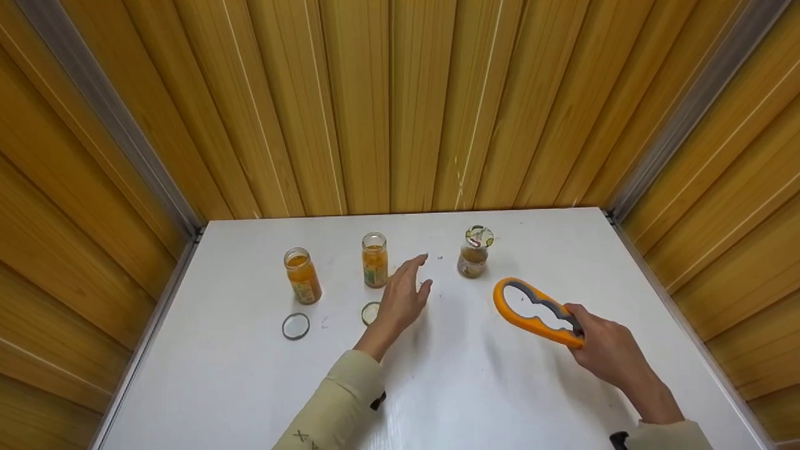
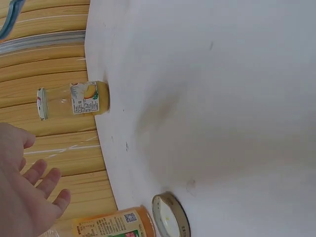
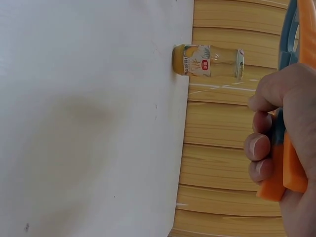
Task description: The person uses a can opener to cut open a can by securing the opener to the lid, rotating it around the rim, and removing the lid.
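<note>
A left hand (image 1: 403,299) partly covers a lid (image 1: 370,312) just beside its wrist, while the right hand (image 1: 609,350) hides part of an orange opener (image 1: 537,326). Print on the jar (image 1: 375,265) beside the left hand is too small to read in the head view.

Head camera looks forward-down; closer, sideways wrist views share the lidded jar (image 1: 473,260).
</note>
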A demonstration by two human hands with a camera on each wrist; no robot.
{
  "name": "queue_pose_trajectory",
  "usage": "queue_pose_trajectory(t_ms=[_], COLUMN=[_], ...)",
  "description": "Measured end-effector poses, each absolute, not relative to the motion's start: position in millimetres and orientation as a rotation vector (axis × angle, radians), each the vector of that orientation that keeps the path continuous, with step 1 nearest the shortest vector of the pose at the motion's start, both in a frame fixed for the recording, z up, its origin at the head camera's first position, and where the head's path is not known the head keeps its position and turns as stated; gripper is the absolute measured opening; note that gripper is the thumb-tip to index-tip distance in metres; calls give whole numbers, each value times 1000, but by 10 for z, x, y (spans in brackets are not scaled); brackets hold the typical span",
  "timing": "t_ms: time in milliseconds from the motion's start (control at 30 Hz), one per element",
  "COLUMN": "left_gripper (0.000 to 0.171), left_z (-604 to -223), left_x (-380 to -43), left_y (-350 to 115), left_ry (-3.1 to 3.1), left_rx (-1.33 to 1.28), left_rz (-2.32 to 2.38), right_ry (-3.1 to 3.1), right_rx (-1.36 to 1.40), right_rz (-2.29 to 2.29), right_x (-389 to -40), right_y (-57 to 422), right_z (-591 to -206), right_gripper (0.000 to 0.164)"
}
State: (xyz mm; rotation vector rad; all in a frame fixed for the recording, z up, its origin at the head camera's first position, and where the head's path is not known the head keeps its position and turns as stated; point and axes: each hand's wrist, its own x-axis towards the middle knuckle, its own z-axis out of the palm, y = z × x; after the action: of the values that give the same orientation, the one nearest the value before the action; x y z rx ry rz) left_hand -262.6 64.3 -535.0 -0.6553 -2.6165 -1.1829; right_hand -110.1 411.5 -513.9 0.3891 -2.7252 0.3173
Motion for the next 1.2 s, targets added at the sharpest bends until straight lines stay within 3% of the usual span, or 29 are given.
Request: queue_pose_trajectory(t_ms=[733, 1200], left_gripper=[69, 77], left_z=[-5299, -5490], left_x=[-2871, -2955], left_y=[1306, 1352], left_ry=[-2699, -2690], left_rx=[-567, -346], left_rz=[-1713, -1909], right_ry=[-2756, -2764], right_rx=[205, 173], right_rz=[355, 381], right_x=[-801, -667], right_y=[4178, 4100], right_z=[-5074, -5174], right_gripper=[53, 54])
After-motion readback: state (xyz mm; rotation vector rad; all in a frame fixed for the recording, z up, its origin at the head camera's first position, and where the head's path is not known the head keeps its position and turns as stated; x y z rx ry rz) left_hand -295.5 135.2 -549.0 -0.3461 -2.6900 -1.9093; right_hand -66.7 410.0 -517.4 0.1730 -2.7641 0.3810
